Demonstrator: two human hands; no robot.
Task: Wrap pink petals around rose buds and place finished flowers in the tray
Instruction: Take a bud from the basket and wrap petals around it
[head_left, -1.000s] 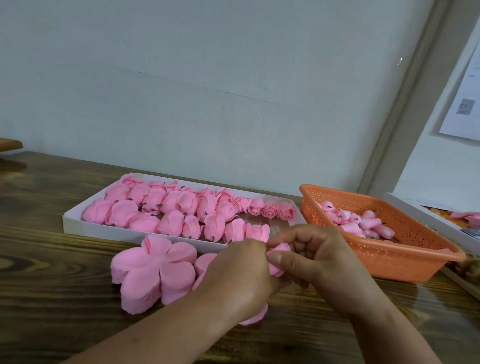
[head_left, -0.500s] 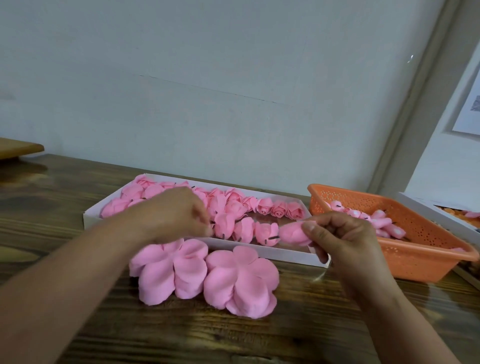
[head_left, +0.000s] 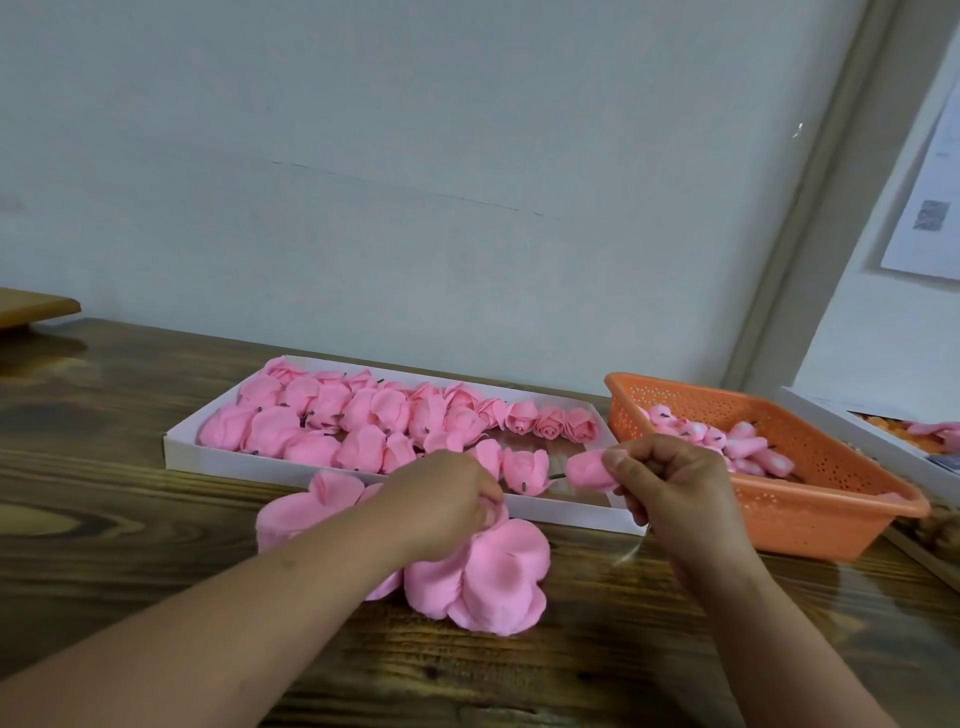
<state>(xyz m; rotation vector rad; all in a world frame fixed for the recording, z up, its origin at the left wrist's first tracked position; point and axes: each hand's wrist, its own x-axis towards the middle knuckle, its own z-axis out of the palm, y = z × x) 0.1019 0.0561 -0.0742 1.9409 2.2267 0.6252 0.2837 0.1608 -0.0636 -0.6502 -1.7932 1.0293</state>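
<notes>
Item 1: wooden table (head_left: 156, 519), dark, strongly grained, set against a pale wall (head_left: 415, 156); we find all other items on it.

Item 2: white tray (head_left: 332, 470), long and shallow, at the back centre of the table, its left and middle parts filled with finished pink flowers (head_left: 374, 410); we see bare floor at its right front.

Item 3: orange basket (head_left: 831, 499), perforated, just right of the tray, holding pink rose buds (head_left: 748, 447).

Item 4: two stacks of flat pink petals on the table just in front of the tray. We note the right stack (head_left: 493, 571) largely in view, the left stack (head_left: 306, 504) partly hidden by our forearm.

Item 5: our left hand (head_left: 441, 504), lowered onto the petals between the two stacks, fingers curled down on a petal edge; we take it for a pinch.

Item 6: our right hand (head_left: 670, 488), raised over the tray's right front corner, thumb and curled fingers pinching one rose bud (head_left: 589, 470), a thin dark stem pointing left.
</notes>
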